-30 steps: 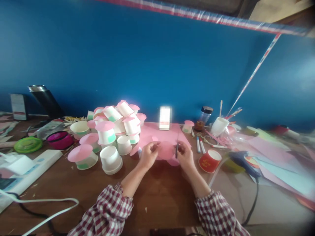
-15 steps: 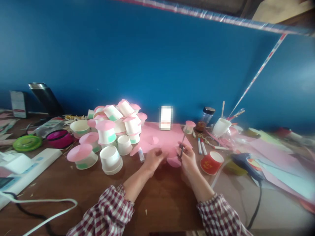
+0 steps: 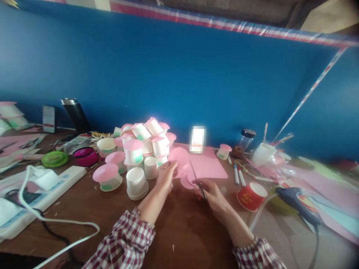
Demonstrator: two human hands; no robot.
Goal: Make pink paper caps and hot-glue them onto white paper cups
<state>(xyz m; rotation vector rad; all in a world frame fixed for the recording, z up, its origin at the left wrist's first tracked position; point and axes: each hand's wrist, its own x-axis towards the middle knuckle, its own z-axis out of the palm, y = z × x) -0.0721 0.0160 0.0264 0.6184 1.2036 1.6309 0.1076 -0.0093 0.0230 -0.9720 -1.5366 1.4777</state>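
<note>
- Loads of white paper cups, many topped with pink discs, piled just left of the hands; a white cup far right holds sticks.
- Left hand pinches the pink paper cutout mid-table; right hand is closed round scissors, blades at the paper.
- Messy brown table, blue wall behind.
</note>
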